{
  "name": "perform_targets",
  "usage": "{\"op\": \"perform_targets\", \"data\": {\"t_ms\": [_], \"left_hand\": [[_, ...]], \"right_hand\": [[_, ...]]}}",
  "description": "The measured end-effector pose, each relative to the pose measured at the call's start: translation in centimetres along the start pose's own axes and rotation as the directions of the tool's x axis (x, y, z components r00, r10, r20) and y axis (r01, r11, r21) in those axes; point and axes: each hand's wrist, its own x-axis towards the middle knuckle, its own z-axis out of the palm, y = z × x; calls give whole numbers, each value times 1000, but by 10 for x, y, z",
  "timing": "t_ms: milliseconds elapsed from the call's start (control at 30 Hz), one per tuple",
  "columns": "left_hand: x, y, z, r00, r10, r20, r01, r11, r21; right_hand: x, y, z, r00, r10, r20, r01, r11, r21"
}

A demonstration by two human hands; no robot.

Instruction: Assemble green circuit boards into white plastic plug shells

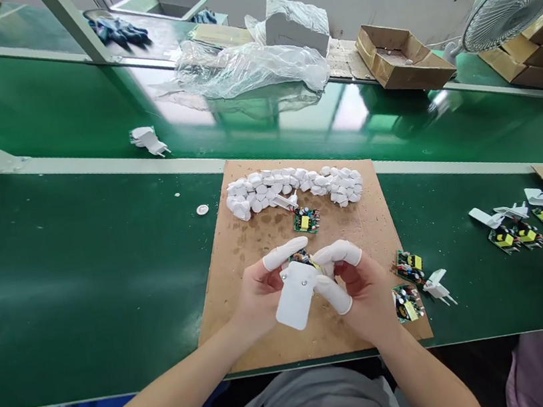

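Over the cardboard sheet, both hands hold a small circuit board with a white plastic plug plate on its near side. My left hand grips it from the left, its index finger stretched along the far edge. From the right, my right hand pinches it between thumb and index finger. White finger cots cover several fingertips. Just beyond my hands lies another circuit board with a white plug piece touching it. Behind that, small white pieces are heaped in a long row.
Circuit boards and a white plug piece lie to the right, with several more boards farther off. A green conveyor belt runs behind the table, carrying one white plug piece. A fan stands at back right.
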Motion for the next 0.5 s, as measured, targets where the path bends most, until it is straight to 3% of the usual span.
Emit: {"op": "perform_targets", "data": {"t_ms": [133, 233, 300, 367, 433, 500], "left_hand": [[-1, 2, 2, 997, 81, 2, -81, 994, 66], [-1, -2, -1, 999, 35, 28, -37, 997, 67], [-1, -5, -4, 997, -58, 53, 55, 997, 48], [-1, -7, -7, 990, -130, 48, 129, 992, 11], [0, -9, -9, 989, -140, 41, 142, 989, -31], [0, -9, -9, 984, -147, 101, 153, 987, -56]], "right_hand": [[3, 0, -3, 987, 122, 103, -124, 992, 18], [3, 3, -8, 978, 160, 130, -161, 987, -3], [0, 6, -11, 991, 79, 109, -77, 997, -26], [-4, 9, -14, 993, -79, 87, 84, 995, -59], [-7, 12, -17, 968, -224, 112, 237, 965, -116], [-9, 14, -17, 933, -314, 177, 346, 919, -190]]}}
